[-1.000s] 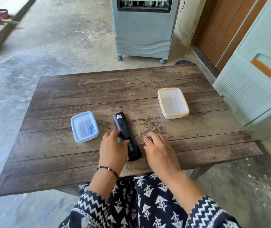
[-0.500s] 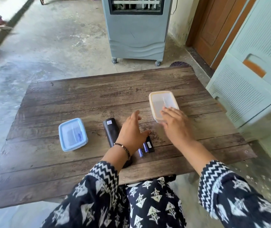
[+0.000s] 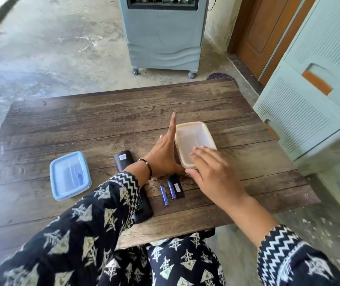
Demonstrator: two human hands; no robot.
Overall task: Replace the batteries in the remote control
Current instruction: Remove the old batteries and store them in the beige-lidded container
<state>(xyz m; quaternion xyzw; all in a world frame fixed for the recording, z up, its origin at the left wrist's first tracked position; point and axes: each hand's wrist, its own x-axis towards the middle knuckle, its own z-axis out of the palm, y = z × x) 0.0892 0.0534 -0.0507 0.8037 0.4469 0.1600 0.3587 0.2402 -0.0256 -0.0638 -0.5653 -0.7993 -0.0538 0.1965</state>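
The black remote [image 3: 123,162] lies back-up on the wooden table [image 3: 82,124], its middle hidden under my left sleeve; its near end shows an open battery bay. Two blue batteries [image 3: 167,192] and the black battery cover [image 3: 177,189] lie just right of it. Beyond them sits a white lidded container [image 3: 187,137]. My left hand [image 3: 165,155] stands on edge, fingers straight, pressed against the container's left side. My right hand [image 3: 210,172] holds its near right corner, fingers over the lid and thumb at the near edge.
A blue lidded container [image 3: 69,176] sits on the table's left, with something blue inside. A grey air cooler [image 3: 163,32] stands on the floor beyond the table. A pale green cabinet [image 3: 313,100] is close on the right, beside a wooden door [image 3: 268,27].
Both hands left the remote and batteries and reached forward to the white container. My left hand now lies flat against its side; my right hand has closed over its near corner.
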